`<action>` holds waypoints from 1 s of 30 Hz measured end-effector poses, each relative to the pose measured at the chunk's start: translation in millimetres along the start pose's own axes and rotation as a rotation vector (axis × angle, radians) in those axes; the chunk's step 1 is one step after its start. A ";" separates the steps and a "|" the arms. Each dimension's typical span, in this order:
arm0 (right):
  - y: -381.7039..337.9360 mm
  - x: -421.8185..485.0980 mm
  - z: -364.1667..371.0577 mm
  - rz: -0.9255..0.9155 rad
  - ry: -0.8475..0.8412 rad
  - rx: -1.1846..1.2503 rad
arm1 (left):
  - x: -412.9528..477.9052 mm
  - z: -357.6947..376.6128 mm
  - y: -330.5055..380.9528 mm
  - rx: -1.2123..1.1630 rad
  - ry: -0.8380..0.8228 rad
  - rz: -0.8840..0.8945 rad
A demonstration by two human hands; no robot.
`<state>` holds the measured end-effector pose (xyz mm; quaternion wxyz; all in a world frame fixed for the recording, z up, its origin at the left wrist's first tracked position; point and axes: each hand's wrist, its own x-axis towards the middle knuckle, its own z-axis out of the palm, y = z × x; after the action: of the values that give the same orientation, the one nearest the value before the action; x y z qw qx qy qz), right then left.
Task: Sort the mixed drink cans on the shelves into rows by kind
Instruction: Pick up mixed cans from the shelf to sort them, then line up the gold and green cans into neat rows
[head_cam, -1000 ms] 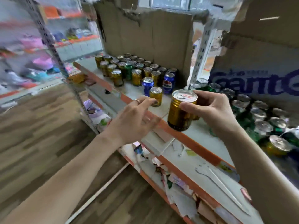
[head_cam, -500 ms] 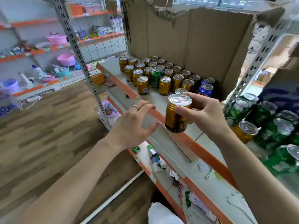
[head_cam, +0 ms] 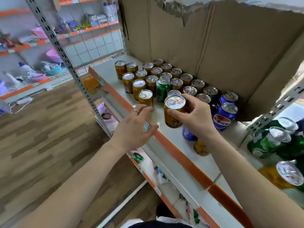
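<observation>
Orange-edged shelf (head_cam: 181,156): gold-can block (head_cam: 176,83) rowed at shelf back; right hand (head_cam: 195,116) over shelf front, grasping; left hand (head_cam: 131,130) at shelf edge, loose, empty; grasped gold can (head_cam: 174,111), apparently destined for the rows; green can (head_cam: 162,88), a stray mid-shelf.

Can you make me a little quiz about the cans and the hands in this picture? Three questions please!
1. True or false: the right hand grips a short gold metal drink can.
2. Pick one: the one odd metal can standing among the shelved gold cans is A) red, B) green, C) pink.
3. Fill the gap: the left hand, fingers spread near the orange shelf edge, holds ____.
Key: 1 true; 2 B; 3 nothing.
</observation>
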<state>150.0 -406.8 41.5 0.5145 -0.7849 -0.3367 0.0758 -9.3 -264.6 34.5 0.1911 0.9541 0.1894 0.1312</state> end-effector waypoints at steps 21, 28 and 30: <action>10.7 63.0 69.2 0.111 -0.014 -0.513 | 105.1 49.7 -106.5 0.080 0.073 0.199; 29.3 55.8 103.3 0.246 0.015 -0.483 | 115.2 60.8 -127.9 0.057 0.032 0.242; 33.5 56.2 107.1 0.290 0.045 -0.472 | 116.7 64.8 -133.9 0.032 0.011 0.277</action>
<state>158.0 -299.8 -23.7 0.3085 -0.9246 -0.2179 0.0506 74.3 -122.5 -58.1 0.1551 0.9733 0.0591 0.1583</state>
